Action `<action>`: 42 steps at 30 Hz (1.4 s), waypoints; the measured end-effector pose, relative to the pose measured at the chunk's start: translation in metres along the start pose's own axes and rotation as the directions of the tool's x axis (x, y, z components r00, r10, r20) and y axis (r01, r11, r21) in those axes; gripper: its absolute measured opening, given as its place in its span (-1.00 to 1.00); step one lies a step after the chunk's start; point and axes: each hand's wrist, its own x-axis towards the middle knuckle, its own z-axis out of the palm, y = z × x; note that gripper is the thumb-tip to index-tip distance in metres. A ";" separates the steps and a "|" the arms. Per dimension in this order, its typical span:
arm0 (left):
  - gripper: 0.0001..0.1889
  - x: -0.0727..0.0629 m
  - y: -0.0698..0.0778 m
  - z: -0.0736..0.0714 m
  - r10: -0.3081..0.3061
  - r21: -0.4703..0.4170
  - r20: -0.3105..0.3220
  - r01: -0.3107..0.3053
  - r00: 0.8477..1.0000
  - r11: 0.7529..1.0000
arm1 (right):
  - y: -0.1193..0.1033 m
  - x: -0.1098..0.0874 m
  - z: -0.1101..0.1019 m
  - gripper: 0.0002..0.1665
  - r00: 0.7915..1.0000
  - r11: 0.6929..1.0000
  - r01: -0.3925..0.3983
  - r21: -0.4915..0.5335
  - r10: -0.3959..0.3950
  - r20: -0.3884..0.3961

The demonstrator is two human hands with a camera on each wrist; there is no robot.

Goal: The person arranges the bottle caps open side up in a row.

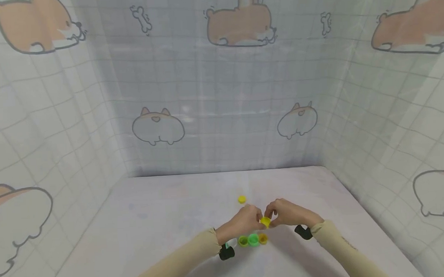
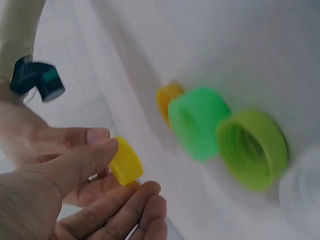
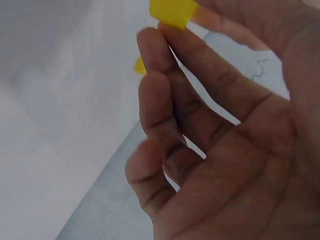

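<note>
A small yellow bottle cap is held above the table between both hands. My left hand pinches it from the left; in the left wrist view, the thumb lies against the cap. From the other side my right hand pinches the same cap with thumb and index finger. The right hand's other fingers are loosely bent. Below the hands, a row of caps stands on the table: a clear one, an olive-green one, a green one and an orange-yellow one.
A second yellow cap lies farther back on the table, beyond the hands. Pale curtains with dog drawings enclose the table at the back and on both sides. Dark devices are worn at the wrists.
</note>
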 end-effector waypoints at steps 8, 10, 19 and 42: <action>-0.79 0.001 0.009 0.021 0.020 0.062 0.013 -0.021 1.000 0.998 | 0.010 -0.015 0.001 -0.77 0.995 0.998 -0.057 0.023 0.054 0.087; -0.80 0.001 0.011 0.024 0.024 0.071 0.017 -0.025 1.000 0.997 | 0.012 -0.017 0.003 -0.76 0.994 0.998 -0.058 0.019 0.055 0.097; -0.79 0.000 0.013 0.031 0.039 0.151 0.046 -0.046 0.998 0.987 | 0.015 -0.018 0.012 -0.74 0.990 0.997 -0.068 0.025 0.064 0.129; -0.74 0.000 0.011 0.035 0.099 0.194 0.097 -0.116 0.990 0.974 | 0.014 -0.015 0.022 -0.65 0.984 0.997 -0.071 0.026 0.066 0.168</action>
